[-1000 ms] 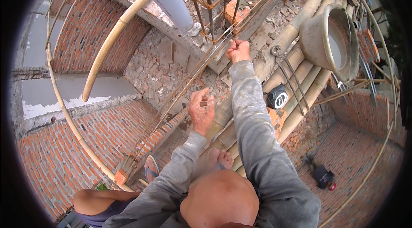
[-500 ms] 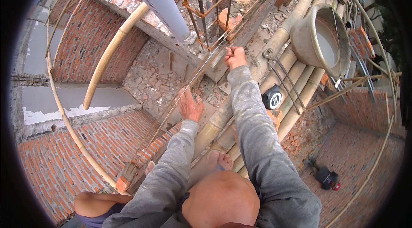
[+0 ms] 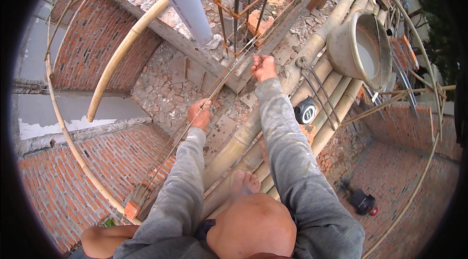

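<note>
A thin pale string (image 3: 233, 69) runs slantwise from the foot of the upright steel bars (image 3: 237, 10) to an orange brick (image 3: 132, 209) at the lower left. Along that line my left hand (image 3: 199, 113) is closed, its fingers curled round the string. My right hand (image 3: 263, 69) is held farther up, beside the wooden board (image 3: 287, 20). Its fingers are bent inward and pressed together; whatever they may pinch is too small to make out. A black tape measure (image 3: 305, 110) rests on the bamboo poles, right of my right forearm.
Bamboo poles (image 3: 239, 147) lie under my bare foot. A bucket (image 3: 336, 49) of grey liquid and a long-handled metal tool (image 3: 319, 90) are at the right. A pipe (image 3: 183, 3) hangs at the upper left. Far below, a person (image 3: 363, 202) is on the lower level.
My left hand has shifted left and slightly down, its straight fingers now curled at the string. My right hand stays near the board, its wrist slightly turned. The view has shifted a little.
</note>
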The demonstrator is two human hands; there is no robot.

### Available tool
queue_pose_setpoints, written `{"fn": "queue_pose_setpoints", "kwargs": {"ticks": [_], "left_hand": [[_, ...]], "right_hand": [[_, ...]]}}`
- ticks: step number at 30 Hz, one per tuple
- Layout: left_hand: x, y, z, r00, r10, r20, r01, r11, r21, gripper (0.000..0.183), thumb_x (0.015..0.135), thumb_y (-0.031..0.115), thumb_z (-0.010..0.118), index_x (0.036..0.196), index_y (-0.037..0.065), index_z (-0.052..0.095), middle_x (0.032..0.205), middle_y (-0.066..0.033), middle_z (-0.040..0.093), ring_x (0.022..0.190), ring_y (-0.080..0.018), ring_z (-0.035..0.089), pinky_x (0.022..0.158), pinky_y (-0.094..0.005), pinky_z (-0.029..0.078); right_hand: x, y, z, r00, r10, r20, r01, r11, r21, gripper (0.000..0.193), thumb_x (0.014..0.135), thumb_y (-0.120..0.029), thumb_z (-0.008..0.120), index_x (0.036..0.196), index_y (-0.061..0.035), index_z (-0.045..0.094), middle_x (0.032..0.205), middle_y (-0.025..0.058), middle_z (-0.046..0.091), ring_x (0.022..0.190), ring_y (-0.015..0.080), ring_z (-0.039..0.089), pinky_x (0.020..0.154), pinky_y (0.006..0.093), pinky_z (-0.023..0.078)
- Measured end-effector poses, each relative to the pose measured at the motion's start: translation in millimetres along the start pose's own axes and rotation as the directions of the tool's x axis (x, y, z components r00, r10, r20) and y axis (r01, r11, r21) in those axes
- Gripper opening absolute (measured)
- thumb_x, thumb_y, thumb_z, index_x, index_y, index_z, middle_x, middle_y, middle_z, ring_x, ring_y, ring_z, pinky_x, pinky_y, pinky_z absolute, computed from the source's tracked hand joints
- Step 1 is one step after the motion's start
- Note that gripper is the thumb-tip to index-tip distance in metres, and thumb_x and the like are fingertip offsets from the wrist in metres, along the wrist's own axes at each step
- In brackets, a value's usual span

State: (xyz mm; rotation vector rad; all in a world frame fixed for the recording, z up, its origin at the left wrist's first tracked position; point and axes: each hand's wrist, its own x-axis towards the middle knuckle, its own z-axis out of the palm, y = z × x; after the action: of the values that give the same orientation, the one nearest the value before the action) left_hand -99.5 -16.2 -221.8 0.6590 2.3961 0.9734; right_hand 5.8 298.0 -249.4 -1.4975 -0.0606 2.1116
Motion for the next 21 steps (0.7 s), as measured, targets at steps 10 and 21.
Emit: {"fn": "queue_pose_setpoints", "kwargs": {"ticks": [10,21], "left_hand": [[7.8,-18.1,7.8,0.999,0.032,-0.009,-0.032,0.999,-0.005,0.023,0.096,0.018,0.075,0.113,0.004,0.081,0.098,-0.0170,0.080,0.091,-0.0293,0.077,0.084,-0.0410,0.057],[4.9,-16.7,0.4,0.999,0.031,0.021,-0.029,0.997,-0.066,0.025,0.097,0.029,0.074,0.111,0.011,0.083,0.105,-0.0179,0.079,0.098,-0.0369,0.076,0.086,-0.0449,0.057]], "right_hand": [[-170.7,105.9,-46.8,0.639,-0.429,0.638,0.728,0.069,-0.682,0.027,0.094,-0.013,0.061,0.106,0.0063,0.075,0.092,0.0271,0.074,0.093,0.0442,0.072,0.088,0.0515,0.057],[-363.0,-81.2,-169.1,0.831,-0.221,0.510,0.506,-0.076,-0.859,0.018,0.093,-0.007,0.070,0.106,0.0040,0.077,0.083,0.0144,0.078,0.076,0.0213,0.076,0.070,0.0331,0.060]]}}
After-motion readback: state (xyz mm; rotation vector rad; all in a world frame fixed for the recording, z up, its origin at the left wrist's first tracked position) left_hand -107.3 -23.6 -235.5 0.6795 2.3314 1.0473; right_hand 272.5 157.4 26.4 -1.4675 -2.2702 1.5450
